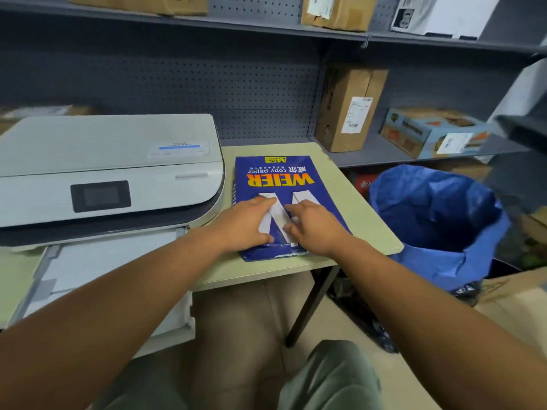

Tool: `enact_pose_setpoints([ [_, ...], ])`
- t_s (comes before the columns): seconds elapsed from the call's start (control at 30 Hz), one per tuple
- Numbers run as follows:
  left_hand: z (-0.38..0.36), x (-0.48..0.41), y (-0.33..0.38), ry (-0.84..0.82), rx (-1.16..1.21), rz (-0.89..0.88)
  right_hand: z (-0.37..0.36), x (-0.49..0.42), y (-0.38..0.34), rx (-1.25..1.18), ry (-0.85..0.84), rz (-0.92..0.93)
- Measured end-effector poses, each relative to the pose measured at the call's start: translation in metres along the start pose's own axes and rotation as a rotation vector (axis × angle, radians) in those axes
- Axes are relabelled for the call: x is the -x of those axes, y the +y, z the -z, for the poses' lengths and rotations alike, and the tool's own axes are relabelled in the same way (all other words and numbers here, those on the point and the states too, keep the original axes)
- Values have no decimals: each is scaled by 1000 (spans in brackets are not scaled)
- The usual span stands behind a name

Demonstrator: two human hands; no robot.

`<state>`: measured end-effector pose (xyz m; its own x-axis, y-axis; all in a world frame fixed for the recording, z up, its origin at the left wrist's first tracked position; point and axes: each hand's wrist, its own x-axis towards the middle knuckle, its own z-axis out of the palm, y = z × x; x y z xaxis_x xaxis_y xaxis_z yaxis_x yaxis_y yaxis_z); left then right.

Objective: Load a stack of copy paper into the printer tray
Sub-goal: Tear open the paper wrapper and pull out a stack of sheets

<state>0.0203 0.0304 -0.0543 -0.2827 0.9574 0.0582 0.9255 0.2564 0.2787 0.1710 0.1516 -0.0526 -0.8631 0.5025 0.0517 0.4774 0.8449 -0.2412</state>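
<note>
A blue wrapped ream of copy paper (275,176) lies flat on the pale table (367,220), to the right of a white printer (112,170). My left hand (245,223) and my right hand (313,226) both rest palm-down on the near half of the ream, fingers spread, side by side. The wrapper's near end looks crumpled. The printer's paper tray (112,270) sticks out toward me at the lower left, with white sheets lying in it. My left forearm crosses above the tray's right part.
A bin lined with a blue bag (438,220) stands right of the table. Cardboard boxes (349,110) sit on grey pegboard shelves behind. The table's black leg (313,303) slants below its right edge. My knees show at the bottom.
</note>
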Motion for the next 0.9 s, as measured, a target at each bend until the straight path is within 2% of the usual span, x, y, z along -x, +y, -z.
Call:
enact_pose_setpoints([
  [0.33, -19, 1, -8, -64, 54, 82, -21, -24, -7, -76, 81, -214],
  [0.5, -19, 0, -7, -75, 44, 82, -22, -35, -12, -69, 65, -308],
  [0.63, -18, -1, -7, -76, 47, 73, -20, -34, -13, -40, 10, -237],
  [0.9, -19, -2, -7, -95, 44, 77, -10, -8, -8, -165, 14, -30],
])
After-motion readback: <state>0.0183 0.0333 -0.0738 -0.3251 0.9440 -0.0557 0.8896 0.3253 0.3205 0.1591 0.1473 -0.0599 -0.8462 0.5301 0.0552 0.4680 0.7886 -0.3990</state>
